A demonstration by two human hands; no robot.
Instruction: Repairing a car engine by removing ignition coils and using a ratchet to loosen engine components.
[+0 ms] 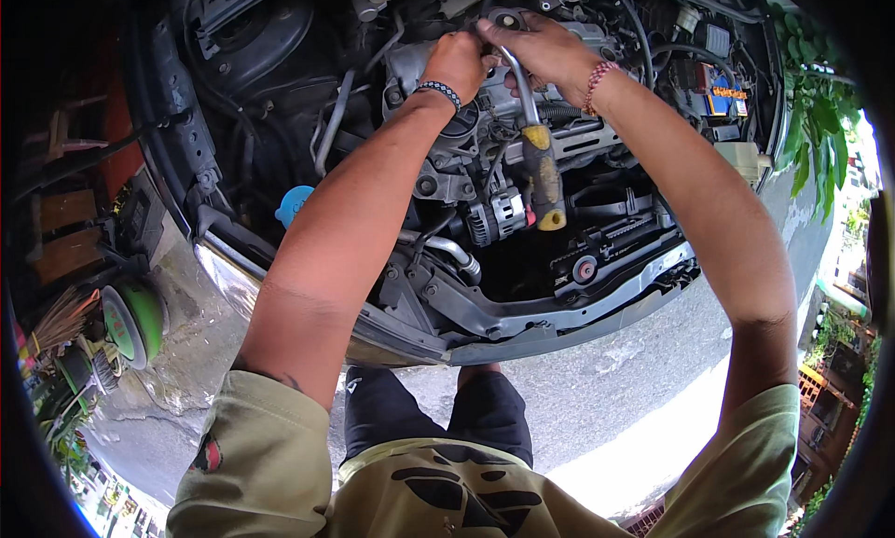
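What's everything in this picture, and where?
Engine: one, grey, upper middle
Bent-shaft tool: one, yellow-grey handle, over engine
Lid: one, light blue, left of engine
Leaves: many, green, right edge
Round object: one, green, far left
Pavement: one stretch, grey, lower middle
Bracelets: two, patterned, one per wrist
Shirt: one, khaki, lower edge
Shorts: one pair, black, above shirt
Right hand: one, bare, at tool's upper end
Left hand: one, bare, beside it
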